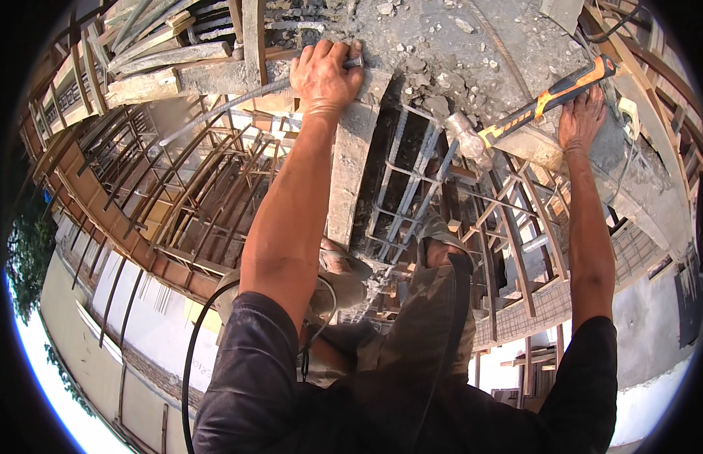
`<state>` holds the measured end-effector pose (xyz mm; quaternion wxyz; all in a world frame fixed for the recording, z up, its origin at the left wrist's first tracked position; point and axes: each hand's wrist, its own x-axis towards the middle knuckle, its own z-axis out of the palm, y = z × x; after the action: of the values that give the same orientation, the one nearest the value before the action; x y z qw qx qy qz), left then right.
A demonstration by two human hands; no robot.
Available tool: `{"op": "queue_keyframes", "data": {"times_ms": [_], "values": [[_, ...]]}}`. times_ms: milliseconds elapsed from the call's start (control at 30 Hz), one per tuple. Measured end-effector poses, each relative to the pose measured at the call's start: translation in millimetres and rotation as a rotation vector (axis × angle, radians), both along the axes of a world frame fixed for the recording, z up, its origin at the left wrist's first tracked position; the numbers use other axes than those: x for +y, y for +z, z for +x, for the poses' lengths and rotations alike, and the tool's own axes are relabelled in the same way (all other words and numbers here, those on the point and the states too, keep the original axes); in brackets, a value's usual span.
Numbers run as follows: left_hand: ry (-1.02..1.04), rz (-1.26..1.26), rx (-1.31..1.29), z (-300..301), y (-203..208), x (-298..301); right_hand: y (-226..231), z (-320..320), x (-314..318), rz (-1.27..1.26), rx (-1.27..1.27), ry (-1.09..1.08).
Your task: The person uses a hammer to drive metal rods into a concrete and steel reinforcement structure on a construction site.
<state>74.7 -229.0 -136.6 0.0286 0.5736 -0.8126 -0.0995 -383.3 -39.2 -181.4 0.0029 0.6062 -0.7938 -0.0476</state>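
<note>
My left hand (321, 79) is closed around a long thin metal rod (223, 110), fist resting on the concrete edge at the top centre. The rod slants down to the left, its far end in the open; a short stub shows beyond my fingers. At the right, my right hand (582, 121) is at the grip end of a hammer (552, 98) with an orange and black handle. Its fingers pass behind the handle, so their tips are hidden. The hammer's dusty metal head (469, 140) points left, over steel reinforcing bars (412, 170).
Broken concrete rubble (442, 79) covers the slab ahead. A concrete beam (351, 170) runs beside a deep gap with exposed bars. Timber planks (170, 57) lie at the upper left. Below are wooden props (518, 242) and framing; a black cable (189, 363) loops by my left arm.
</note>
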Motion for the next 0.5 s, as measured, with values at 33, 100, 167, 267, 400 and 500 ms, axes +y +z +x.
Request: {"op": "queue_keyframes", "data": {"times_ms": [33,100,167,267,400,500], "values": [[0.0,-0.011,-0.008,-1.9,-0.3,-1.6,1.1,-2.5,-0.3,0.0,0.01,-0.009],[-0.003,-0.019,-0.019,-0.7,-0.3,-0.6,1.0,1.3,-3.5,0.018,0.013,-0.011],[0.011,-0.016,-0.051,-3.1,2.2,2.5,2.0,1.4,1.8,0.019,0.006,-0.022],[0.029,-0.04,-0.095,2.9,-2.9,0.3,0.2,5.4,-2.9,-0.037,-0.073,0.005],[-0.026,-0.051,-0.113,7.4,-9.3,-2.2,0.3,4.4,0.1,-0.116,-0.103,0.026],[-0.025,-0.183,-0.088,2.7,-12.4,-0.6,-4.4,1.4,-0.5,-0.11,-0.02,0.052]]}}
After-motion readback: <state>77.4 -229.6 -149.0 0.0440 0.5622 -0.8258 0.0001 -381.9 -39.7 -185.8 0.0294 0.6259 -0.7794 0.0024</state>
